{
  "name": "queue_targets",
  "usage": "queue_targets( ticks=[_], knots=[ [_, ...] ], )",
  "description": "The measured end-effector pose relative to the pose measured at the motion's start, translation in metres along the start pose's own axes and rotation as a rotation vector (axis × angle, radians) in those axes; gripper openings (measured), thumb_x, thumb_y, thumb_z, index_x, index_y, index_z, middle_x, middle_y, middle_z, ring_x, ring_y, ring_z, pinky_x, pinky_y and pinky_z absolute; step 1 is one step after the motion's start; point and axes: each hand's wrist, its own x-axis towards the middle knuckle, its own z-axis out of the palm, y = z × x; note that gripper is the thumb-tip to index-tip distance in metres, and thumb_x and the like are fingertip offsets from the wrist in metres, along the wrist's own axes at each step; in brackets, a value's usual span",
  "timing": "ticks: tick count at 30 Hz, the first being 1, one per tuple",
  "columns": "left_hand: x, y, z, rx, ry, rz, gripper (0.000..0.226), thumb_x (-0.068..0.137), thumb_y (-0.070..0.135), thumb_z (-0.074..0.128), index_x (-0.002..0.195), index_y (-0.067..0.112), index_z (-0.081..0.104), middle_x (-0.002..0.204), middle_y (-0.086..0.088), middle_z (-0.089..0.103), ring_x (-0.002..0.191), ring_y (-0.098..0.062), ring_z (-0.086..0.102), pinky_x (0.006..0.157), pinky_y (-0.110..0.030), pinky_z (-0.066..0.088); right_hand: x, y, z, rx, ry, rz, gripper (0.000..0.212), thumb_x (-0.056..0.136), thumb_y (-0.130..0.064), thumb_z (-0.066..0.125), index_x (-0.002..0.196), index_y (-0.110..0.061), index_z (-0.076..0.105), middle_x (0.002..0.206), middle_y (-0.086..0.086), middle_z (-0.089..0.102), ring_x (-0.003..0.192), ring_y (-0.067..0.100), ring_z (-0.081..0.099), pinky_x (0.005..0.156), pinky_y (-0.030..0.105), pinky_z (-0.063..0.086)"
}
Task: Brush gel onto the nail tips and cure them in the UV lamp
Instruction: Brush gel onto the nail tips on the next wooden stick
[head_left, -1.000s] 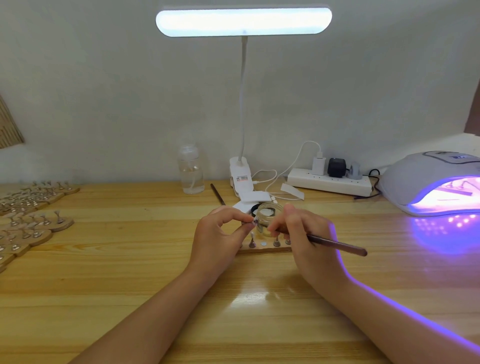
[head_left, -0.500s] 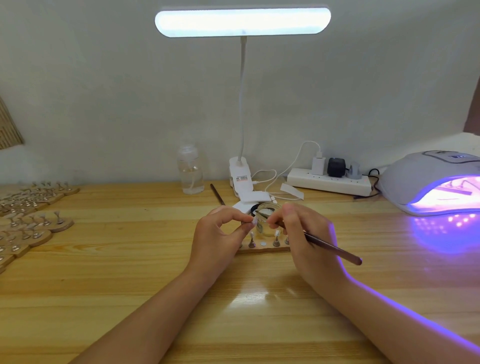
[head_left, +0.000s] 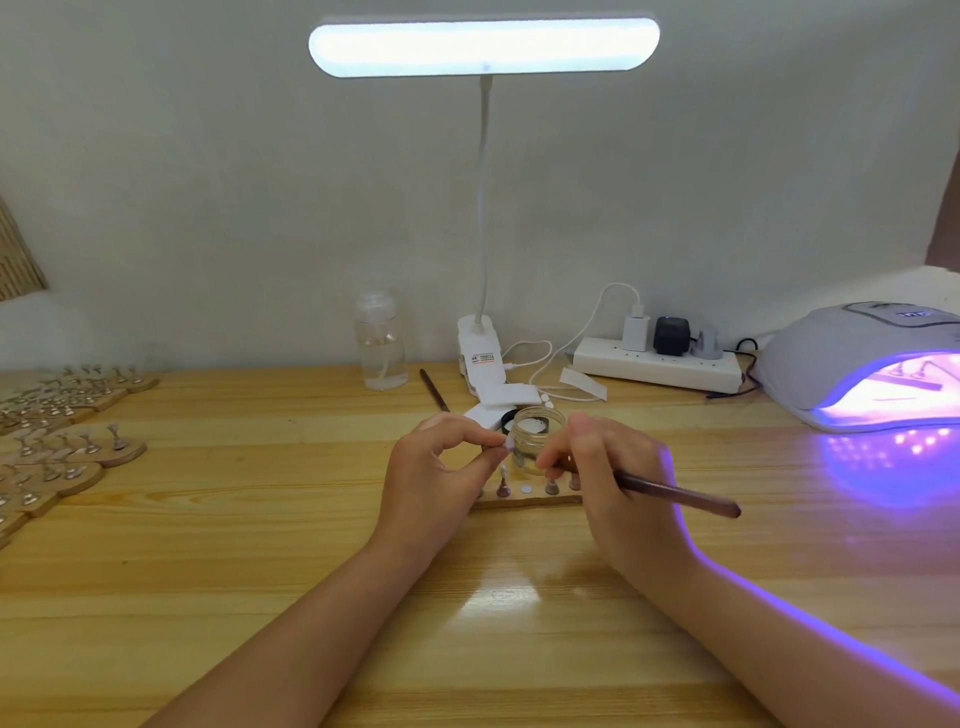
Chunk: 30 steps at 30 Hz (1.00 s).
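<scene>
My left hand (head_left: 441, 467) pinches a small pale nail tip (head_left: 508, 445) between thumb and forefinger, just above a wooden holder strip (head_left: 524, 501) with small metal stands. My right hand (head_left: 618, 473) grips a brown brush (head_left: 675, 493) like a pen, its handle pointing right; the bristle end is hidden near the nail tip. An open clear gel jar (head_left: 537, 436) stands right behind both hands. The UV lamp (head_left: 852, 369) glows purple at the right edge, with a holder strip inside it.
Several wooden strips with nail stands (head_left: 67, 447) lie at the left. At the back stand a clear bottle (head_left: 379, 343), a clip desk lamp (head_left: 483, 358), a second brush (head_left: 434, 389), white pads (head_left: 506, 397) and a power strip (head_left: 660, 366) with cables.
The right hand has shifted the brush slightly, its handle end dropping then lifting a little. The left hand keeps the nail tip in the same spot.
</scene>
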Motion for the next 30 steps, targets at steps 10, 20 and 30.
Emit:
queue_targets(
  ticks=[10, 20, 30],
  knots=[
    [-0.0007, 0.0017, -0.0008, 0.025, 0.0, -0.012, 0.025, 0.068, 0.003, 0.076, 0.068, 0.027, 0.068, 0.072, 0.008, 0.065, 0.075, 0.003, 0.057, 0.069, -0.008, 0.043, 0.0012, -0.0008, -0.0005, -0.073, -0.018, -0.039, 0.044, 0.088, -0.038, 0.031, 0.066, -0.019, 0.065, 0.063, -0.012, 0.061, 0.065, 0.005, 0.06, 0.058, 0.022, 0.047],
    [-0.0009, 0.0016, -0.0005, 0.02, 0.008, -0.024, 0.026, 0.069, 0.004, 0.076, 0.066, 0.029, 0.067, 0.069, 0.011, 0.065, 0.075, 0.001, 0.058, 0.073, -0.01, 0.043, 0.0009, -0.0011, -0.0002, -0.064, -0.031, 0.007, 0.038, 0.087, -0.043, 0.03, 0.066, -0.032, 0.061, 0.064, -0.017, 0.062, 0.068, 0.0, 0.061, 0.06, 0.017, 0.046],
    [-0.0005, 0.0022, -0.0004, 0.031, 0.007, -0.031, 0.027, 0.07, 0.006, 0.075, 0.067, 0.032, 0.066, 0.07, 0.013, 0.065, 0.076, 0.003, 0.058, 0.073, -0.005, 0.04, -0.0006, 0.0002, 0.0013, 0.041, -0.016, 0.073, 0.042, 0.085, -0.047, 0.032, 0.062, -0.029, 0.063, 0.058, -0.015, 0.062, 0.061, 0.0, 0.059, 0.057, 0.012, 0.042]
  ],
)
